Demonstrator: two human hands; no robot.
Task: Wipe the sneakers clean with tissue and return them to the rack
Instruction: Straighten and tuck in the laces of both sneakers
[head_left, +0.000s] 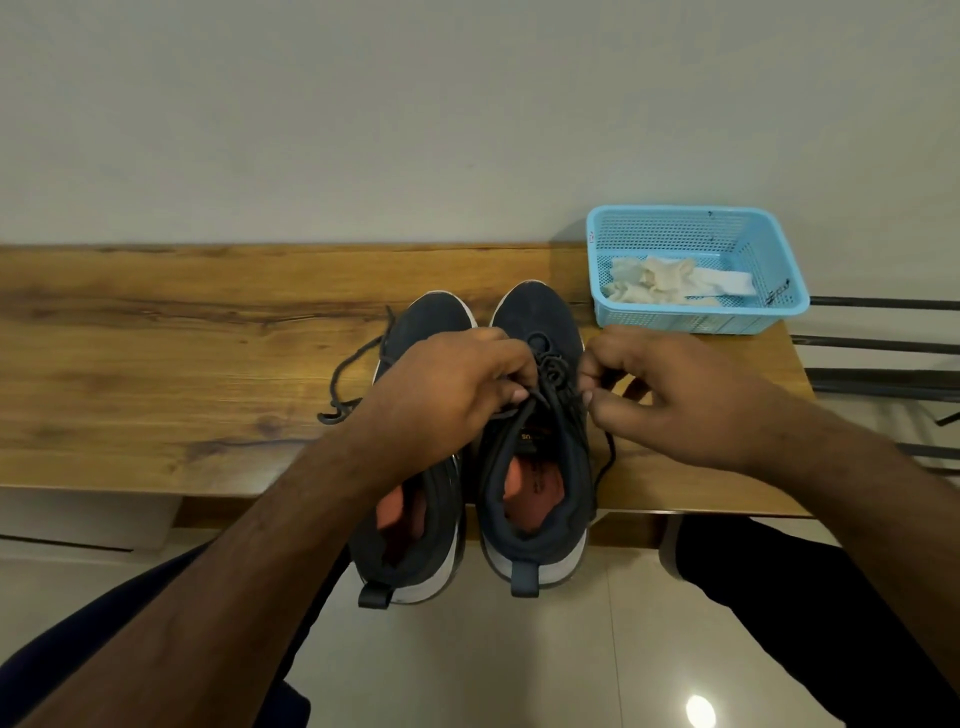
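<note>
Two dark navy sneakers with white soles and orange insoles stand side by side on the wooden bench (156, 364), heels hanging over its front edge. My left hand (447, 395) pinches the laces of the right sneaker (540, 467) near its tongue. My right hand (670, 384) pinches the same shoe's lace at its right side. The left sneaker (415, 535) is partly covered by my left wrist, and its untied lace (343, 379) trails to the left on the wood. Crumpled tissues (660, 280) lie in a light blue basket (769, 249).
The basket stands at the bench's back right corner against a plain wall. Black metal rack bars (883, 343) show to the right of the bench. Pale floor tiles and my dark-trousered knees fill the foreground.
</note>
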